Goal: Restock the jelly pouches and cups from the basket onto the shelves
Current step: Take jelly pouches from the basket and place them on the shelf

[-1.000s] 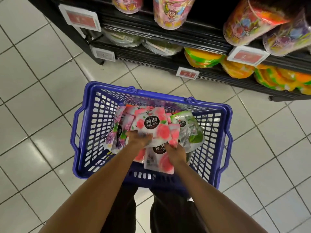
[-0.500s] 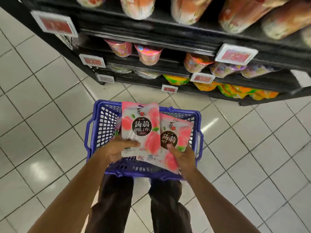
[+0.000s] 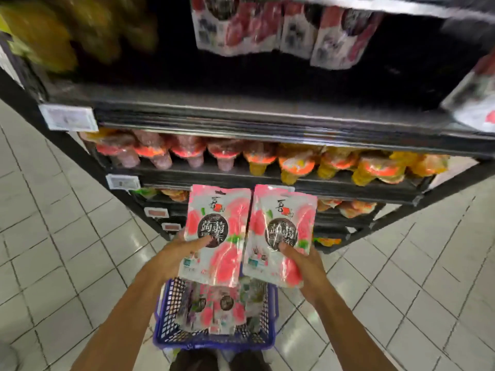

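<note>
My left hand [image 3: 180,250] grips a pink peach jelly pouch [image 3: 217,231] by its lower left, thumb across the front. My right hand [image 3: 302,266] grips a second, matching peach jelly pouch [image 3: 281,231] by its lower right. Both pouches are upright, side by side, raised in front of the black shelves. Below them the blue basket [image 3: 166,336] sits on the floor with several more pouches [image 3: 214,309] inside. Similar pouches [image 3: 281,30] hang blurred above an upper shelf [image 3: 241,113].
A lower shelf holds a row of jelly cups [image 3: 267,159] in red and orange. Yellow packs [image 3: 48,30] sit at the top left. Price tags [image 3: 68,117] line the shelf edges. White tiled floor [image 3: 53,250] surrounds the basket; my legs are just behind it.
Both hands lifted the two peach pouches out of the basket and raised them toward the shelves. My view tilted up, so the upper shelf and hanging pouches came into sight.
</note>
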Demonstrator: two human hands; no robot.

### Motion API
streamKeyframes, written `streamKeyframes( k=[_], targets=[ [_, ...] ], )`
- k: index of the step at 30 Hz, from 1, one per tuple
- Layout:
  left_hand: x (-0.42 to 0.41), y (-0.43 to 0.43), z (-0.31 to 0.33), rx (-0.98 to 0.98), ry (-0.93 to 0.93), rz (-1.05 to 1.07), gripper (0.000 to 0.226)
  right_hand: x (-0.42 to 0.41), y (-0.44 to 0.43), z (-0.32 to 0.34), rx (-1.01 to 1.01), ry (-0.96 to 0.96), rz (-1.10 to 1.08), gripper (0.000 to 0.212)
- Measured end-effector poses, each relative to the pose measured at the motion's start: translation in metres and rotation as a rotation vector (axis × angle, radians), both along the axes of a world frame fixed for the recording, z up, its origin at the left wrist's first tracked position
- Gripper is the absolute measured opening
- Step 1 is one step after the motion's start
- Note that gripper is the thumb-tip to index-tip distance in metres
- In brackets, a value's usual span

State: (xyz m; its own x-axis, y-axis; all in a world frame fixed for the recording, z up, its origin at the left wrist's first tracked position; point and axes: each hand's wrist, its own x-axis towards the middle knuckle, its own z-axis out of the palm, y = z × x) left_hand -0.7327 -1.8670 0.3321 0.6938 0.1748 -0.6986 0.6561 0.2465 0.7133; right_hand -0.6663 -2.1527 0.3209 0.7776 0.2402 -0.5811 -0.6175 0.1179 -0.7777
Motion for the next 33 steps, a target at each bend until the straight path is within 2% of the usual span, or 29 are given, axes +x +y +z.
streamKeyframes(
  k=[3,4,6,8,12,14,16,19,22,26,33],
  targets=[
    [0.013,-0.004,0.058,0.069,-0.158,0.027,0.105,0.015,-0.014,0.06,0.093,-0.14,-0.013,0.039],
    [0.017,-0.003,0.077,0.085,-0.209,0.041,0.104,0.019,-0.017,0.079,0.118,-0.185,-0.021,0.038],
    [0.028,-0.003,0.107,0.097,-0.315,0.066,0.091,0.026,-0.02,0.109,0.141,-0.256,-0.031,0.046],
    [0.04,-0.001,0.137,0.115,-0.411,0.088,0.07,0.031,-0.02,0.142,0.15,-0.321,-0.053,0.052],
    [0.063,0.008,0.19,0.201,-0.563,0.102,0.041,0.036,-0.013,0.196,0.111,-0.477,-0.136,0.052],
    [0.069,0.014,0.214,0.21,-0.627,0.101,0.034,0.038,-0.011,0.219,0.122,-0.548,-0.211,0.048],
    [0.075,0.019,0.236,0.217,-0.691,0.082,0.035,0.041,-0.009,0.241,0.109,-0.614,-0.255,0.047],
    [0.08,0.024,0.27,0.19,-0.808,-0.046,0.047,0.042,-0.01,0.27,0.082,-0.706,-0.295,0.045],
    [0.086,0.022,0.291,0.134,-0.873,-0.166,0.063,0.044,-0.013,0.29,0.069,-0.779,-0.303,0.051],
    [0.095,0.01,0.312,0.112,-0.933,-0.22,0.076,0.049,-0.021,0.307,0.074,-0.828,-0.311,0.058],
    [0.12,-0.016,0.333,0.077,-0.992,-0.242,0.066,0.065,-0.04,0.327,0.058,-0.886,-0.339,0.05]
  ],
)
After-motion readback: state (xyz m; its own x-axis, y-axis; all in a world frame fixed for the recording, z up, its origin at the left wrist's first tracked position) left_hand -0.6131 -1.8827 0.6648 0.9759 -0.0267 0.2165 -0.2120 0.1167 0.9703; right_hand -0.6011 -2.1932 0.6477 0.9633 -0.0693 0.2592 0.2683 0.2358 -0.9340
